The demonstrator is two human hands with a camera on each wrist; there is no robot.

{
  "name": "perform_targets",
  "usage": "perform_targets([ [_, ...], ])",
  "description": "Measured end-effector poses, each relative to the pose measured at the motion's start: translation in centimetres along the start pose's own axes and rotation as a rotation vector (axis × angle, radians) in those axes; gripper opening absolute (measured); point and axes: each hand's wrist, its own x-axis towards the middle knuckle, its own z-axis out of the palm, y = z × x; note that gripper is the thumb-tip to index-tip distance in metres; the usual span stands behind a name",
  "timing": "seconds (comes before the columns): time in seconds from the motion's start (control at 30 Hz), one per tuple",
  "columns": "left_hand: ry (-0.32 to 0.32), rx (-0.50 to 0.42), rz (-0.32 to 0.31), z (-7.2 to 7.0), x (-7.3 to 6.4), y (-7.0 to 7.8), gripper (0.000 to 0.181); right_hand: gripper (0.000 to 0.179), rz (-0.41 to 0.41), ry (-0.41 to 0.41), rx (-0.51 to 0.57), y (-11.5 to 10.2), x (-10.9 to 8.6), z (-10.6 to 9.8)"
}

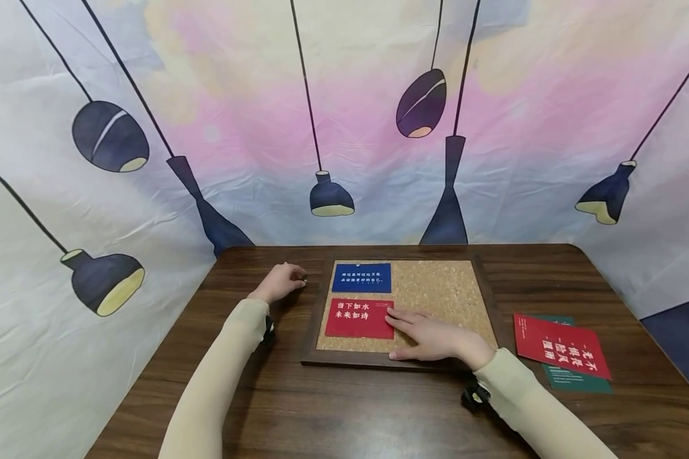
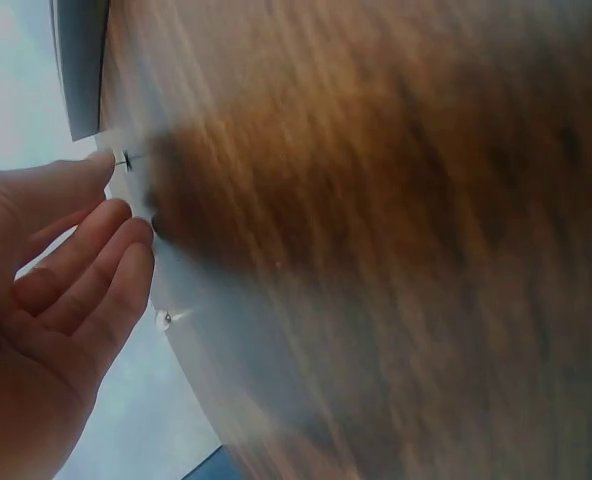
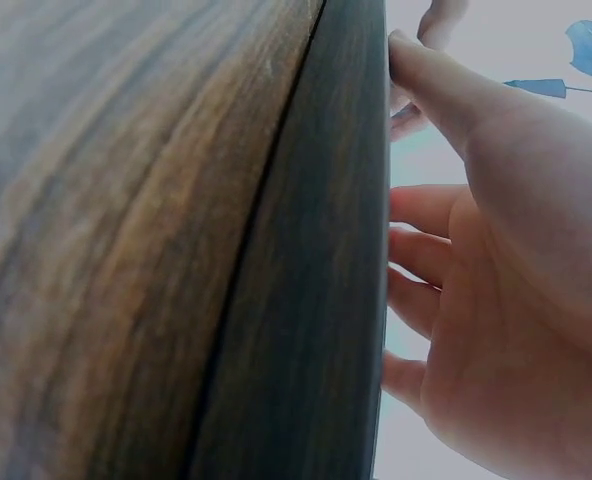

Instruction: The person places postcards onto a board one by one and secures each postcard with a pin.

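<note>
A wooden table (image 1: 373,408) fronts a lamp-patterned backdrop (image 1: 367,143), the right hand (image 1: 436,335) spread over a corkboard (image 1: 433,284), the grip of the left hand (image 1: 278,282) indeterminable.

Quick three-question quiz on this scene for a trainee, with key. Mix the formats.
1. True or false: the left hand rests on the board.
2. Fill in: the right hand touches the ____ lying on the board.
3. What colour shows beneath the loose red card to the right of the board? A) blue B) green C) yellow

Key:
1. False; it is left of the board.
2. red card
3. B
</note>
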Motion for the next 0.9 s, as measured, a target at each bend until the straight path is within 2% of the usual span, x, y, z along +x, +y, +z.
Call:
perform_targets([
  [0.23,0.076,-0.020,-0.030,-0.1,0.2,-0.3,0.030,0.084,0.009,0.004,0.013,0.1,0.0,0.1],
  [0.6,0.121,-0.054,-0.135,0.2,1.1,-1.0,0.033,0.084,0.004,0.006,0.020,0.3,0.1,0.4],
  [0.9,0.178,-0.083,-0.207,0.6,2.2,-0.6,0.028,0.085,0.000,0.008,0.029,0.3,0.1,0.2],
])
